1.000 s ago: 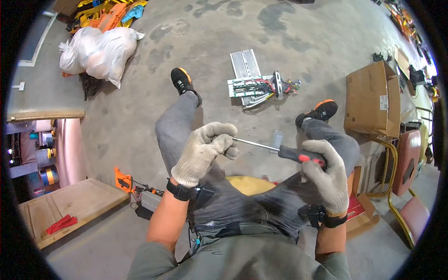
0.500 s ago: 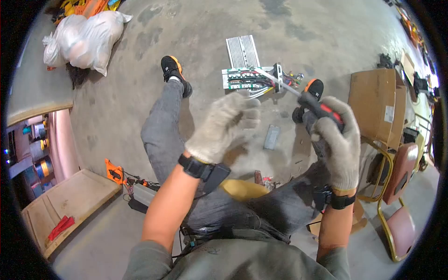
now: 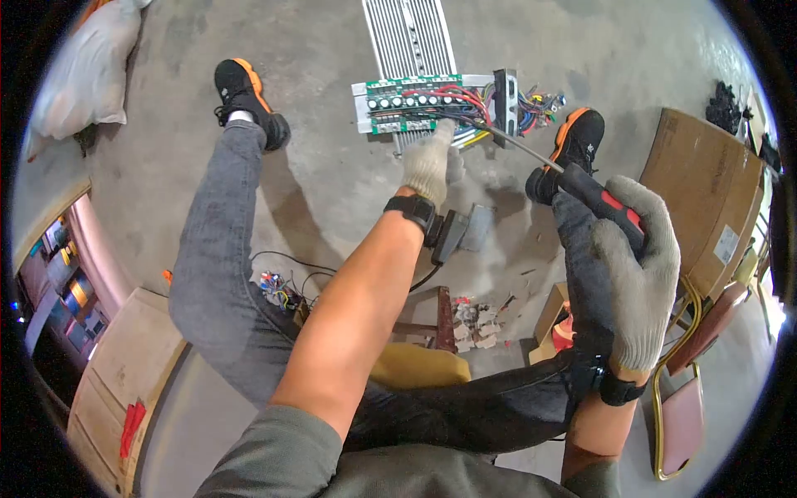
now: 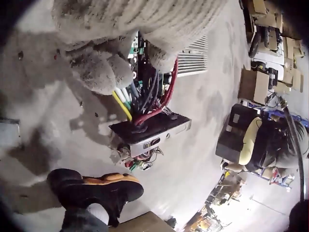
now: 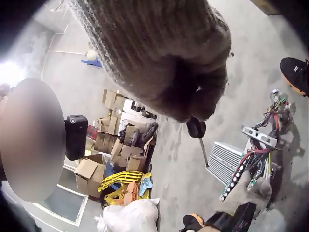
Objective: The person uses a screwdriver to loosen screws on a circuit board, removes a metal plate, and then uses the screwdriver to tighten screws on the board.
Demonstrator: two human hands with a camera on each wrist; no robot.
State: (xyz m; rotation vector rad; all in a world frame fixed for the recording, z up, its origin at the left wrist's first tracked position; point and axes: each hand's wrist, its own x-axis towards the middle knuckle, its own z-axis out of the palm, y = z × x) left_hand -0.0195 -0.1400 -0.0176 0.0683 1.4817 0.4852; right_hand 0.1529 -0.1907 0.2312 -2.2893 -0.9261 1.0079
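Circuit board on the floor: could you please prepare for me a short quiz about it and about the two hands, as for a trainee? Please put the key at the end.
1. True or false: the left hand is at the circuit board, among or close to its wires.
2. What does the right hand grip? a) a hammer; b) a screwdriver; c) a brush.
3. Fill in the missing word: the handle of this tool is black and ____.

Key: 1. true; 2. b; 3. red.
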